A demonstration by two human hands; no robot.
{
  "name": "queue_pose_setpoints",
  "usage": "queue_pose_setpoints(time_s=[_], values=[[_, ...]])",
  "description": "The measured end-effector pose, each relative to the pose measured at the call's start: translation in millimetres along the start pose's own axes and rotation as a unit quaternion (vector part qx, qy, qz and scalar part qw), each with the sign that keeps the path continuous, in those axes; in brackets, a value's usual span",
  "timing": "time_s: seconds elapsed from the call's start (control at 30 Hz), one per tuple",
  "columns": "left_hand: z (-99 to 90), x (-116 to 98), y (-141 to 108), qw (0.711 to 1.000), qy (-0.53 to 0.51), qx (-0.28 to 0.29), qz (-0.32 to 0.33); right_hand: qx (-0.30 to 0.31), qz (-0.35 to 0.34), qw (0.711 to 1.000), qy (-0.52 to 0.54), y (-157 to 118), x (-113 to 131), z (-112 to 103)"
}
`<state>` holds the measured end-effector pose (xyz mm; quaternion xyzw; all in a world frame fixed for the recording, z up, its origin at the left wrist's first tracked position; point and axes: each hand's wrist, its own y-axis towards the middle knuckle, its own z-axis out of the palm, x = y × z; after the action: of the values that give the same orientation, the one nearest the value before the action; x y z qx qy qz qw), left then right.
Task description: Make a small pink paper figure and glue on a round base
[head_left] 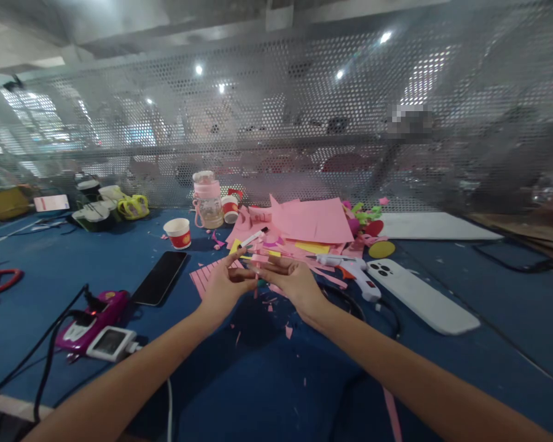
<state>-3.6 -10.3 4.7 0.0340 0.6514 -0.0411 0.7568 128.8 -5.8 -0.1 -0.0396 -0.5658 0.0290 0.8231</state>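
Though small, angular paper [259, 259] between fingertips [249, 285]

Can't make out the whole pink paper piece [259, 259] behind the fingers [283, 279], nor blurred dark shapes [336, 126] beyond the perforated screen [276, 110].

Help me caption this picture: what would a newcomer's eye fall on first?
Probably the heap of pink paper mid-table, with the left hand and right hand in front of it, their fingertips meeting at a small pink piece. Next might come the white glue gun just right of the hands, with a white phone beside it. On the left, the purple power strip stands out against the blue tabletop.
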Motion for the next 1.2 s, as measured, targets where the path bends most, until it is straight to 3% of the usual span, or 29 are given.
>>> queue_pose_setpoints(time_s=[0.43, 0.63, 0.8, 0.97, 1.2], values=[[-3.4, 0, 2, 1.0, -0.024, 0.016, 0.007, 0.07, -0.055, 0.995, -0.051, 3, -4, -6], [-5.1, -4, 6, 0.998, -0.052, -0.023, -0.012, 0.13, -0.064, 0.984, -0.104, 0, 5, -8], [-5.8, -7, 7, 0.998, -0.058, -0.013, -0.03, 0.166, -0.11, 0.972, -0.122, 0, 8, -12], [-6.7, -5, 9, 0.997, -0.063, -0.017, -0.047, 0.165, -0.12, 0.972, -0.12, 4, 8, -17], [-6.3, -7, 9, 0.995, -0.076, -0.001, -0.058, 0.128, -0.066, 0.986, -0.08, 6, 10, -13]])
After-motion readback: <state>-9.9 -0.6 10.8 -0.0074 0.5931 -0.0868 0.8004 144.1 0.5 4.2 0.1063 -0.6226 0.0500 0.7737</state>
